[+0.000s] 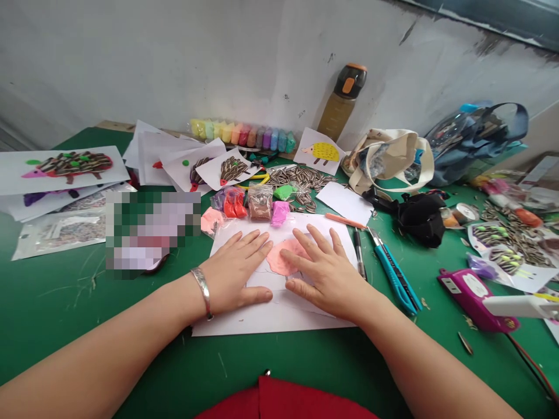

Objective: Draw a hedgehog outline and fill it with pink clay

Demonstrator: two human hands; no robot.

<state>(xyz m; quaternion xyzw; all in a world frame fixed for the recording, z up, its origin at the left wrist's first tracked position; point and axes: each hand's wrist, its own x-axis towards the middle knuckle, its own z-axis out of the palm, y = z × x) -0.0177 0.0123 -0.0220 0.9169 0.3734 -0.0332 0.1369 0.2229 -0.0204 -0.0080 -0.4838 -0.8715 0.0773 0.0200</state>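
Observation:
A flattened patch of salmon-pink clay [279, 259] lies on a white sheet of paper [271, 320] in front of me. My right hand [327, 273] rests over the clay's right part, fingers spread and palm down. To the left, my left hand [236, 270] lies flat on the paper with its fingertips at the clay's left edge. Neither hand grips anything. Beneath the hands, faint lines show on a smaller paper, partly covered. Bags of red clay [234, 202], brown clay [261, 203] and pink clay [280, 214] sit just beyond the sheet.
Right of the paper are a black pen [359, 253], an orange stick [346, 220] and a teal utility knife [395, 273]. Sunflower seeds [301, 180] are piled behind. Seed-covered hedgehog pictures [74, 166] lie left. A magenta power strip [476, 297] sits right; a bottle [343, 99] stands by the wall.

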